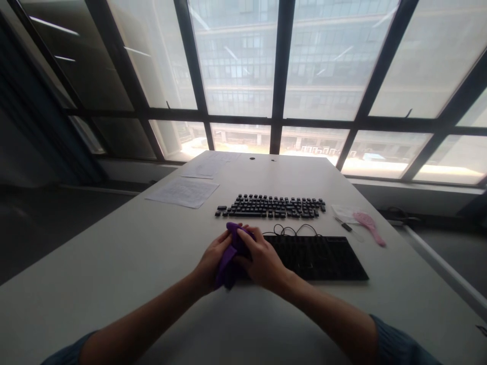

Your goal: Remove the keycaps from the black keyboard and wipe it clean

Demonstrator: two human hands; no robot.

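A crumpled purple cloth (227, 261) is bunched between my two hands, just above the left end of the keyboard base. My left hand (210, 258) grips it from the left side, fingers closed round it. From the right, my right hand (262, 258) presses the cloth with bent fingers; whether something small is wrapped inside is hidden. The black keyboard base (323, 258) lies on the table, its left end partly covered by my hands, with a thin black cable (292, 230) looped behind it. Loose black keycaps (277, 207) are laid out in rows farther back.
On the right lie a pink hairbrush (367, 223), a small dark-handled tool (344, 224) and a clear plastic bag (340, 211). Printed paper sheets (184, 192) rest on the white table (125, 258) at the left. Large windows (239, 61) rise behind the far edge.
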